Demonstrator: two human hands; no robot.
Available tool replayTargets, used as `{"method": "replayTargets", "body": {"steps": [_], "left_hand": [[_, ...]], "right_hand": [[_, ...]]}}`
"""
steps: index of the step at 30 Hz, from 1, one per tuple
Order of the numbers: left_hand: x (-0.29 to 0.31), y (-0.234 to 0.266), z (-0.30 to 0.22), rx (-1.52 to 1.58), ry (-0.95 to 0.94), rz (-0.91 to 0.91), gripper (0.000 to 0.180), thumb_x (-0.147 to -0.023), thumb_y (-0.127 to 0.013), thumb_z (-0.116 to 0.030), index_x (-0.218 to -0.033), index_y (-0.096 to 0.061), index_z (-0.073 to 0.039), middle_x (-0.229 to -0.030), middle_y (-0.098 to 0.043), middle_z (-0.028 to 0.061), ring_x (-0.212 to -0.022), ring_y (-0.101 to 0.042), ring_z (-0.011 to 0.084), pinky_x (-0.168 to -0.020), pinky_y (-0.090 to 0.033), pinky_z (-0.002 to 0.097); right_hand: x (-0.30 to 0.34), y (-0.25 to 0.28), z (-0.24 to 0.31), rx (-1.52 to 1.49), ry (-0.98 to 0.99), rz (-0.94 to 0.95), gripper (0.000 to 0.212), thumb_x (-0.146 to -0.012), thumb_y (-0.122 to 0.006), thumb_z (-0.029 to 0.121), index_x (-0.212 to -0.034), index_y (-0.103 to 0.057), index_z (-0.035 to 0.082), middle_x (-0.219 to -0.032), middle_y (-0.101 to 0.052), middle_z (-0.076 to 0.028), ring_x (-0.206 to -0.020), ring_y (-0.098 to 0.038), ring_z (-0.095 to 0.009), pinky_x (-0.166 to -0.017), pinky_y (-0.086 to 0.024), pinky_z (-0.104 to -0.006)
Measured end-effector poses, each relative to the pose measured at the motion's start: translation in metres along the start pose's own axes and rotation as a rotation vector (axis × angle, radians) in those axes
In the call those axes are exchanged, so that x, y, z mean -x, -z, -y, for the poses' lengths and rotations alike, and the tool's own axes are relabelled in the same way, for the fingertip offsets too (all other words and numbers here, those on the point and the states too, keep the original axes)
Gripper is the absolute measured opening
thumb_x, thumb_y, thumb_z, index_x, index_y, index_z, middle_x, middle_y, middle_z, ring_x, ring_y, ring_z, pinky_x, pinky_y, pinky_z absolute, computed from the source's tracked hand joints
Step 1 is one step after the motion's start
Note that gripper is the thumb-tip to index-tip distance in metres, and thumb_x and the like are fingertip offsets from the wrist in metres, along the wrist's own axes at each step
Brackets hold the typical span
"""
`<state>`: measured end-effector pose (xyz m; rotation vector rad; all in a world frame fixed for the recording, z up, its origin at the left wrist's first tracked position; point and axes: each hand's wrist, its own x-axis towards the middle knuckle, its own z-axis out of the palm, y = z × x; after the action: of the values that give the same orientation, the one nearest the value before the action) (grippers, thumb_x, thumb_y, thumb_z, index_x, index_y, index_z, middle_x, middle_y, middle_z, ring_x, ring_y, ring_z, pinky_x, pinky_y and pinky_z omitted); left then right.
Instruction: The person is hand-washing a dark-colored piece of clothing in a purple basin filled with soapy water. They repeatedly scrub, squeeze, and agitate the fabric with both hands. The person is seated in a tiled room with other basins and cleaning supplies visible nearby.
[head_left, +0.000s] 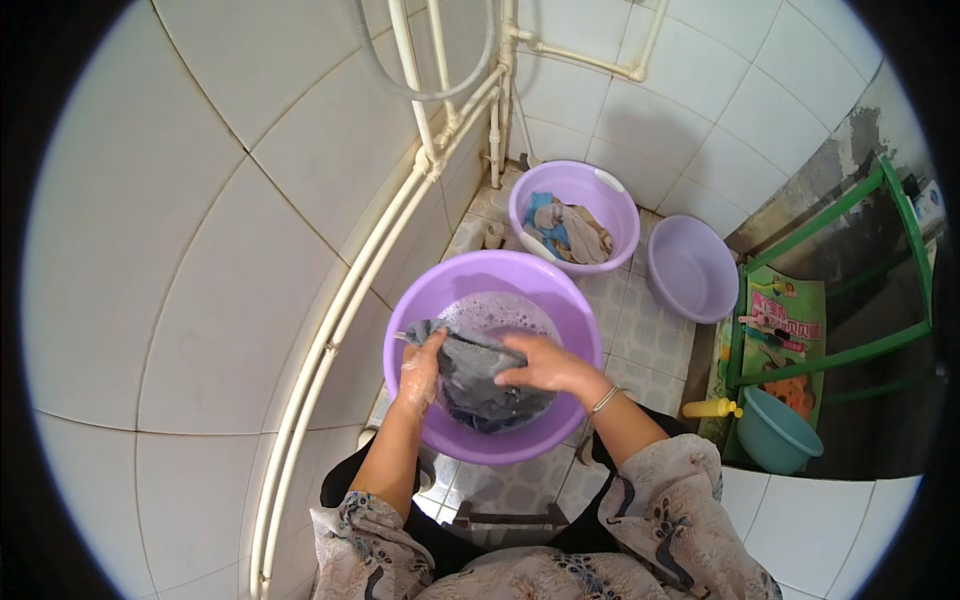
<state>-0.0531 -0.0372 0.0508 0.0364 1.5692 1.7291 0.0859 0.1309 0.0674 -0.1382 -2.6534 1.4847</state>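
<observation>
A large purple basin [425,290] stands on the floor between my legs, with soapy, foamy water [500,310] in it. Over the water I hold up a wet grey cloth [475,375], its lower part hanging down into the basin. My left hand [421,368] grips the cloth's left edge, thumb on top, with suds on the wrist. At the cloth's right side is my right hand [545,364], fingers apart and reaching toward the fabric; it wears a bracelet at the wrist. Whether its fingertips touch the cloth is hard to tell.
Beyond stands a purple basin with white handles [624,215], holding blue and beige clothes [575,232]. Right of it leans another purple basin [690,268]. A green metal frame [835,362], a teal bowl [778,432] and a yellow bottle [712,408] are at the right. Cream pipes [345,310] line the left wall.
</observation>
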Motion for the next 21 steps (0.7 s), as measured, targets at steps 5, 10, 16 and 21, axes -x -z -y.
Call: {"method": "replayTargets", "body": {"steps": [5,10,16,21], "left_hand": [[-0.002,-0.016,0.012,0.274,-0.017,-0.211,0.037,-0.088,-0.059,-0.030,-0.111,-0.051,-0.001,-0.094,-0.061,0.0145,-0.083,-0.062,0.0231,-0.066,-0.053,0.0364],[-0.019,-0.009,0.064,0.277,-0.079,-0.112,0.039,-0.093,-0.053,-0.034,-0.111,-0.050,0.000,-0.095,-0.059,0.0123,-0.083,-0.060,0.0230,-0.072,-0.050,0.0341],[0.012,-0.074,0.037,0.302,-0.078,-0.250,0.063,-0.088,-0.058,-0.047,-0.111,-0.048,0.010,-0.093,-0.058,0.0126,-0.076,-0.058,0.0196,-0.063,-0.050,0.0291],[-0.001,-0.043,0.028,0.270,0.206,-0.261,0.071,-0.084,-0.060,-0.052,-0.113,-0.045,0.011,-0.088,-0.057,0.0126,-0.073,-0.057,0.0212,-0.061,-0.050,0.0328]], "right_hand": [[-0.012,-0.016,0.019,-0.235,-0.190,-0.276,0.041,-0.075,-0.059,0.010,-0.116,-0.057,0.007,-0.100,-0.063,-0.022,-0.094,-0.063,-0.031,-0.083,-0.048,-0.0371],[-0.007,-0.065,0.068,0.032,0.249,-0.404,0.018,-0.078,-0.061,0.017,-0.094,-0.061,0.008,-0.079,-0.064,-0.015,-0.072,-0.063,-0.035,-0.065,-0.051,-0.0400],[-0.026,-0.048,0.010,0.149,-0.166,-0.561,0.027,-0.086,-0.058,0.029,-0.071,-0.053,0.006,-0.068,-0.057,-0.018,-0.060,-0.057,-0.036,-0.053,-0.045,-0.0443],[-0.012,-0.074,0.043,0.220,0.169,-0.476,0.022,-0.080,-0.062,0.024,-0.068,-0.052,0.008,-0.061,-0.053,-0.014,-0.054,-0.055,-0.032,-0.052,-0.045,-0.0423]]}}
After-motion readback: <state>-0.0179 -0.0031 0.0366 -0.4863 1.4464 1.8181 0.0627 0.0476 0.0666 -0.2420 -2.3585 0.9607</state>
